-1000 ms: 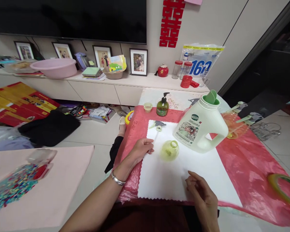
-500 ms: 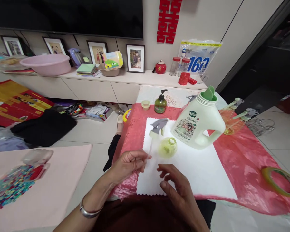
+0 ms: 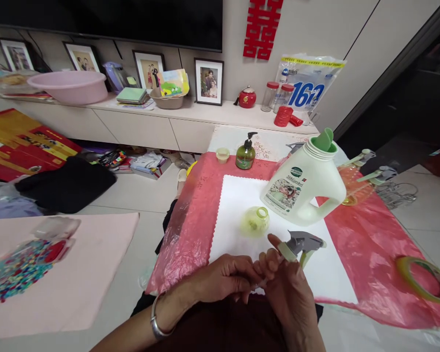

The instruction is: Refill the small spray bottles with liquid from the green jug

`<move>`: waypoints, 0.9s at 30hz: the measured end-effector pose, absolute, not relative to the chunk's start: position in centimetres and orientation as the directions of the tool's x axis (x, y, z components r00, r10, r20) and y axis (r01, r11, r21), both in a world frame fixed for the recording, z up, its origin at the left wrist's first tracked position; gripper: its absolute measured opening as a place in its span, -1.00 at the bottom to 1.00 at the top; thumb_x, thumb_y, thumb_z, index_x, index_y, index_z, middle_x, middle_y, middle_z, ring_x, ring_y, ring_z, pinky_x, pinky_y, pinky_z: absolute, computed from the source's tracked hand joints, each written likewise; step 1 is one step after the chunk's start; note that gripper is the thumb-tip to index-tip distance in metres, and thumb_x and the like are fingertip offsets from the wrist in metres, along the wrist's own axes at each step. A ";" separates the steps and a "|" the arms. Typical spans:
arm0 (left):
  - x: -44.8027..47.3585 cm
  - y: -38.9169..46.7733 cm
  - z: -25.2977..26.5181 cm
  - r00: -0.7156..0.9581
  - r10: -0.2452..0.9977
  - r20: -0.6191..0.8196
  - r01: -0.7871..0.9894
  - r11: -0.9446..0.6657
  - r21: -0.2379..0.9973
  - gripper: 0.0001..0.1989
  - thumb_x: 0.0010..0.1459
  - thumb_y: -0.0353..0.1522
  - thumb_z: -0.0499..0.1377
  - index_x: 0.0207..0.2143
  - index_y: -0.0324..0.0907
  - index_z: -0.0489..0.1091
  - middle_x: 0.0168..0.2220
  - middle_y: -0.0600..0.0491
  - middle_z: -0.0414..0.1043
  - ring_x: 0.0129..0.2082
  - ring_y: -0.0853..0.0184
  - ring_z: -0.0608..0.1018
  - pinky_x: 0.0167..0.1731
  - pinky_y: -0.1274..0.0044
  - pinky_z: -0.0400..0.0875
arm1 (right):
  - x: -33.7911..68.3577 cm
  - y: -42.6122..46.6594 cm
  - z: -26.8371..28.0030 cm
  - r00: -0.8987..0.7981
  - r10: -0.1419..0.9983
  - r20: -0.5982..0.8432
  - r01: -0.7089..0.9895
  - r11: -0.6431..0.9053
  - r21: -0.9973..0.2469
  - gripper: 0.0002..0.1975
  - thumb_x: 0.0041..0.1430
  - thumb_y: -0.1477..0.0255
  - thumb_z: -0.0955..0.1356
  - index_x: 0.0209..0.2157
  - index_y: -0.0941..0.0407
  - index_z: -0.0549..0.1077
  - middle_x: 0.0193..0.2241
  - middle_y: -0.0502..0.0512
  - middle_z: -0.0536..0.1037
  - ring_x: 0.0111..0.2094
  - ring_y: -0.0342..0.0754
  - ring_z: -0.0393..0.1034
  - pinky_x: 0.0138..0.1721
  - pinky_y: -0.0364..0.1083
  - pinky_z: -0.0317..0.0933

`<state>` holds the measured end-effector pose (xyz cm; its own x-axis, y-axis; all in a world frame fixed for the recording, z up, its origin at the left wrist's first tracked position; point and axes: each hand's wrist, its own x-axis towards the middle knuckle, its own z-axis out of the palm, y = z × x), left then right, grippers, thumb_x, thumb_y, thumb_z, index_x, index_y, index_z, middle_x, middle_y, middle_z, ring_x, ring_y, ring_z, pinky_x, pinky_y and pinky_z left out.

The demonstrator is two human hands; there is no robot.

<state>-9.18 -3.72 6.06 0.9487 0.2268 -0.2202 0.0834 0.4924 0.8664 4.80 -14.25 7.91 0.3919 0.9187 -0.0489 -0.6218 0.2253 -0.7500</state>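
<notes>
A grey trigger spray head (image 3: 303, 242) with a pale green collar is raised above the front of the white mat (image 3: 234, 195), its nozzle pointing right. Wrapped around its thin clear tube just below the collar is my right hand (image 3: 288, 288), with the index finger partly extended. My left hand (image 3: 223, 276), with a silver bangle at the wrist, pinches the tube lower down, close beside the right fingers. The fingers hide most of the tube. Beyond both hands, a rounded yellow-green bottle (image 3: 255, 224) with an uncapped neck lies tilted on the mat.
A large pale green detergent jug (image 3: 300, 183) stands on the mat's back right. Behind are a pump bottle (image 3: 245, 154) and a small cup (image 3: 222, 155). Spray bottles (image 3: 352, 181) and a tape roll (image 3: 425, 278) sit right. Colourful beads (image 3: 18, 278) cover part of the left table.
The spray head has moved from the mat's left side to the right, near my body. My right hand, earlier free, has closed on its tube; my left hand has shifted right with it.
</notes>
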 end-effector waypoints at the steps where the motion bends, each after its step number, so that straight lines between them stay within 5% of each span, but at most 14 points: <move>1: -9.0 -3.9 6.0 0.951 0.220 -0.215 0.084 0.486 0.870 -0.85 0.09 -0.28 0.37 -0.26 -0.10 0.63 -0.23 0.11 0.40 -0.51 0.52 0.51 -0.52 0.62 0.32 | 5.0 -14.3 7.9 0.413 0.908 -0.067 -0.625 0.229 -0.747 -0.56 0.28 -0.04 0.47 0.02 -0.06 0.54 -0.44 0.03 0.25 -0.46 -0.17 0.15 -0.42 -0.17 0.29; 6: -8.7 -3.9 6.7 0.952 0.229 -0.202 0.096 0.404 0.910 -0.79 0.16 -0.21 0.34 -0.20 -0.07 0.64 -0.23 0.10 0.37 -0.45 0.48 0.53 -0.44 0.59 0.37 | 6.2 -14.4 8.0 0.533 0.844 -0.050 -0.523 0.282 -0.804 -0.54 0.13 -0.03 0.57 -0.11 -0.03 0.54 -0.27 0.11 0.34 -0.32 -0.09 0.23 -0.41 -0.19 0.27; 9: -8.6 -3.2 7.6 0.949 0.294 -0.113 0.058 0.192 0.980 -0.79 0.21 -0.23 0.30 -0.16 -0.08 0.64 -0.22 0.04 0.44 -0.25 0.34 0.56 -0.18 0.48 0.45 | 7.3 -14.5 9.0 0.605 0.796 -0.024 -0.449 0.316 -0.835 -0.53 0.05 0.04 0.62 -0.17 0.02 0.54 -0.23 0.13 0.37 -0.32 -0.10 0.22 -0.40 -0.18 0.27; 16: -7.2 -1.0 8.0 0.602 0.787 0.134 0.007 -0.173 0.985 -0.77 0.26 -0.20 0.26 -0.10 -0.09 0.54 -0.11 -0.01 0.53 -0.14 0.25 0.55 -0.08 0.39 0.48 | 10.1 -12.6 15.1 0.812 0.575 0.102 -0.262 0.514 -0.817 -0.63 -0.09 0.51 0.54 -0.20 0.10 0.46 -0.21 0.07 0.32 -0.28 -0.16 0.21 -0.41 -0.30 0.10; 22: -3.5 0.8 7.1 0.570 0.759 0.314 -0.002 -0.381 0.925 -0.49 0.18 -0.13 0.34 0.14 -0.07 0.43 0.19 -0.10 0.42 0.23 0.07 0.44 0.27 0.20 0.33 | 10.9 -8.5 17.1 0.758 0.575 0.309 -0.081 0.553 -0.829 -0.64 -0.03 0.42 0.56 -0.17 0.13 0.50 -0.25 0.07 0.30 -0.32 -0.20 0.17 -0.40 -0.28 0.07; 27: -1.5 0.9 6.5 0.598 0.758 0.259 0.007 -0.328 0.945 -0.59 0.17 -0.22 0.36 0.05 -0.09 0.47 0.07 -0.05 0.51 0.12 0.09 0.52 0.21 0.23 0.37 | 11.6 -6.1 16.5 0.713 0.588 0.381 -0.068 0.599 -0.798 -0.57 -0.05 0.29 0.66 -0.18 0.11 0.58 -0.31 0.06 0.31 -0.33 -0.19 0.21 -0.36 -0.27 0.17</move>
<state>-1.45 0.91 6.47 0.5981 0.7583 0.2593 0.0066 -0.3282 0.9446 11.58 -6.06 16.45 0.7134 0.5884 0.3806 -0.0683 0.5989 -0.7979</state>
